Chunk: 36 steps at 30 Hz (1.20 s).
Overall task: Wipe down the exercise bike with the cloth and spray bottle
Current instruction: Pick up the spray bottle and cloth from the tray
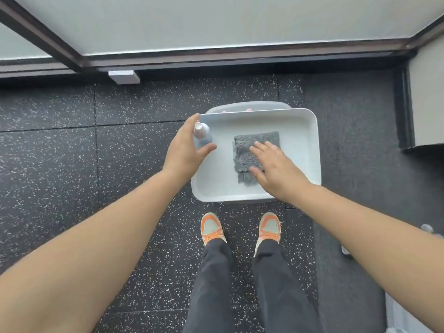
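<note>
A tray (pixel 305 121) is set on the floor (pixel 120 145), just in front of two shoes (pixel 211 228). The spray bottle (pixel 202 133) is stood upright in the tray's left side. The cloth (pixel 249 150) is laid flat in the middle, to the bottle's right. A wall (pixel 216 20) is seen behind the tray.

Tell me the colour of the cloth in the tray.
Grey, seen in the head view: the cloth lies in the white tray.

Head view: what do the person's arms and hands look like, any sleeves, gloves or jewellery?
Both forearms are bare right to the frame's edge, with no sleeve showing. The left hand and right hand wear no gloves, and no watch, bracelet or ring is visible. No markings show on the arms.
</note>
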Each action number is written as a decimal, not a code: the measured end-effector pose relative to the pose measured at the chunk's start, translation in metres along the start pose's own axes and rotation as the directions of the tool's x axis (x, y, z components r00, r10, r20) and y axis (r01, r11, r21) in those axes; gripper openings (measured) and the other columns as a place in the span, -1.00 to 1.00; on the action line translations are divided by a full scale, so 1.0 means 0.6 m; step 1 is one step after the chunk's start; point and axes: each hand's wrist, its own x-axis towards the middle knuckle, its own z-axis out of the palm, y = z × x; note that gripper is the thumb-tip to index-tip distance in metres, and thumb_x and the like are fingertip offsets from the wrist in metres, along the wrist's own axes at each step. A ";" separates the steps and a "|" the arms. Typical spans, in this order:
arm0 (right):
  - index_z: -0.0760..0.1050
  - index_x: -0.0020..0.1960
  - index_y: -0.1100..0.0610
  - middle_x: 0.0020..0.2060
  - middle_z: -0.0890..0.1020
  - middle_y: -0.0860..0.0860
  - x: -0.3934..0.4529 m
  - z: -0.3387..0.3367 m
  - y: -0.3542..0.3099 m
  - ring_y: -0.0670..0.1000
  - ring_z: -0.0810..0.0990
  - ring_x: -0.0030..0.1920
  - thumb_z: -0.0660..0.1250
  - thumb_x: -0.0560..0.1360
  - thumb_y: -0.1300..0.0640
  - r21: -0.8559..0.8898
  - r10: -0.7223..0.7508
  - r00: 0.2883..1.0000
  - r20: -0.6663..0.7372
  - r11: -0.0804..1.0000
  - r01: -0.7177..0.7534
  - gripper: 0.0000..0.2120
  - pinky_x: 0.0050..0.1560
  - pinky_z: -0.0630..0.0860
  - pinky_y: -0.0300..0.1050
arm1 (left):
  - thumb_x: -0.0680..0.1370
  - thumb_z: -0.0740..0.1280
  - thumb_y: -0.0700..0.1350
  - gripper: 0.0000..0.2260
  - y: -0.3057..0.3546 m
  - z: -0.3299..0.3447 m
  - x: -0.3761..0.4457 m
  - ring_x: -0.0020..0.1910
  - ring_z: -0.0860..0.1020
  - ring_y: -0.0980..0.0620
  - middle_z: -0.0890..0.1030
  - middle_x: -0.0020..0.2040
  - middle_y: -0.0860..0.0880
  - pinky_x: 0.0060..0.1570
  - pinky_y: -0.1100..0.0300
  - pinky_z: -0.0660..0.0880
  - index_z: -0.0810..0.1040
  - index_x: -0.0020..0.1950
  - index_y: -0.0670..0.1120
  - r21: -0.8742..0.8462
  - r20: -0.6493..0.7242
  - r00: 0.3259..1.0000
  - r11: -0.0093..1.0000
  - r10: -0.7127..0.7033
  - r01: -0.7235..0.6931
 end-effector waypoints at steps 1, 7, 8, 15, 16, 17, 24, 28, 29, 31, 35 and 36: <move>0.09 0.55 0.09 0.55 0.11 0.03 0.009 0.006 0.004 0.08 -0.02 0.55 0.13 0.62 -0.08 -0.050 -0.007 1.000 0.006 0.999 0.008 -0.43 0.53 -0.05 -0.02 | 0.44 0.48 0.02 -0.34 -0.003 0.002 0.004 0.32 0.41 0.03 0.43 0.39 0.07 0.32 -0.02 0.36 0.27 0.47 0.12 -0.002 -0.016 1.000 1.000 0.009 -0.009; -0.13 0.56 -0.09 0.56 -0.22 -0.01 0.052 0.048 0.033 0.17 -0.30 0.53 0.08 0.57 -0.27 -0.246 0.059 0.988 0.145 0.969 -0.022 -0.32 0.51 -0.18 0.16 | 0.47 0.46 -0.07 -0.48 -0.007 0.017 0.015 0.19 0.49 0.00 0.53 0.26 0.06 0.23 0.03 0.42 0.39 0.39 0.07 -0.015 -0.035 0.999 1.000 0.012 -0.012; -0.15 0.56 -0.11 0.55 -0.25 -0.01 0.055 0.053 0.039 0.18 -0.32 0.52 0.09 0.55 -0.29 -0.257 0.065 0.986 0.152 0.966 -0.024 -0.29 0.51 -0.20 0.16 | 0.48 0.45 -0.07 -0.51 -0.008 0.018 0.016 0.15 0.51 -0.01 0.54 0.23 0.05 0.19 0.03 0.43 0.40 0.37 0.08 -0.013 -0.034 0.999 1.000 0.013 -0.013; -0.22 0.54 -0.18 0.55 -0.27 -0.02 0.062 0.084 0.060 0.18 -0.31 0.52 0.08 0.50 -0.37 -0.351 0.048 0.995 0.084 0.936 -0.016 -0.24 0.49 -0.22 0.15 | 0.49 0.44 -0.07 -0.61 -0.004 0.024 0.015 0.05 0.51 0.00 0.56 0.09 0.09 0.06 0.14 0.42 0.44 0.29 0.07 -0.026 -0.032 0.999 1.000 0.005 -0.006; -0.18 0.54 -0.19 0.56 -0.23 -0.02 0.063 0.086 0.062 0.19 -0.27 0.53 0.09 0.50 -0.36 -0.354 0.046 0.996 0.073 0.935 -0.017 -0.26 0.49 -0.18 0.15 | 0.49 0.44 -0.07 -0.61 -0.004 0.025 0.014 0.03 0.51 0.01 0.55 0.08 0.10 0.04 0.14 0.42 0.44 0.29 0.07 -0.028 -0.034 0.999 1.000 0.005 -0.006; -0.12 0.54 -0.20 0.57 -0.17 -0.02 0.064 0.086 0.063 0.19 -0.21 0.54 0.11 0.50 -0.34 -0.348 0.038 0.998 0.053 0.937 -0.018 -0.28 0.48 -0.12 0.16 | 0.49 0.44 -0.07 -0.61 -0.003 0.025 0.013 0.02 0.51 0.01 0.55 0.06 0.10 0.02 0.15 0.42 0.44 0.28 0.07 -0.031 -0.033 0.999 0.999 0.007 -0.008; 0.24 0.46 -0.17 0.53 0.19 0.03 0.065 0.089 0.065 0.26 0.15 0.47 0.28 0.50 -0.16 -0.317 0.007 0.997 -0.072 0.948 -0.030 -0.44 0.33 0.20 0.20 | 0.49 0.45 -0.07 -0.62 -0.004 0.027 0.003 0.00 0.52 0.00 0.56 0.03 0.11 0.04 0.13 0.45 0.44 0.26 0.06 -0.046 -0.019 1.000 0.999 0.007 -0.008; 0.33 0.43 -0.11 0.52 0.21 0.03 0.066 0.089 0.058 0.27 0.15 0.47 0.35 0.50 0.06 -0.270 0.025 0.995 -0.098 0.961 -0.051 -0.49 0.34 0.18 0.22 | 0.49 0.45 -0.07 -0.62 0.001 0.021 -0.004 0.01 0.52 0.00 0.56 0.04 0.10 0.07 0.10 0.46 0.44 0.26 0.07 -0.049 -0.021 1.000 0.999 0.012 -0.014; 0.34 0.42 -0.10 0.52 0.21 0.03 0.066 0.087 0.054 0.27 0.15 0.48 0.34 0.51 0.09 -0.257 0.030 0.994 -0.101 0.965 -0.055 -0.50 0.35 0.17 0.22 | 0.49 0.44 -0.07 -0.62 0.002 0.019 -0.006 0.01 0.52 0.00 0.56 0.04 0.10 0.07 0.10 0.45 0.44 0.27 0.07 -0.050 -0.021 1.000 0.999 0.015 -0.016; 0.37 0.41 -0.05 0.52 0.23 0.04 0.064 0.082 0.046 0.28 0.15 0.48 0.33 0.52 0.12 -0.233 0.025 0.993 -0.114 0.971 -0.052 -0.53 0.37 0.16 0.23 | 0.50 0.44 -0.07 -0.62 0.006 0.013 -0.011 0.03 0.53 0.01 0.56 0.04 0.11 0.06 0.14 0.44 0.44 0.27 0.07 -0.053 -0.023 1.000 0.999 0.013 -0.014; 0.34 0.44 0.03 0.50 0.28 0.04 0.059 0.064 0.036 0.24 0.14 0.50 0.24 0.56 0.20 -0.122 0.034 0.995 -0.098 0.992 -0.045 -0.55 0.43 0.11 0.21 | 0.50 0.44 -0.06 -0.63 0.015 -0.003 -0.022 0.02 0.53 0.01 0.55 0.03 0.14 0.06 0.13 0.44 0.44 0.27 0.08 -0.045 -0.037 0.999 0.999 0.022 -0.023; 0.33 0.44 0.03 0.48 0.31 0.03 0.055 0.058 0.032 0.21 0.16 0.50 0.23 0.57 0.23 -0.050 0.051 0.994 -0.096 0.997 -0.056 -0.55 0.44 0.12 0.19 | 0.50 0.43 -0.05 -0.63 0.018 -0.007 -0.026 0.01 0.52 0.01 0.55 0.02 0.15 0.04 0.12 0.45 0.44 0.26 0.08 -0.042 -0.040 0.999 0.999 0.027 -0.029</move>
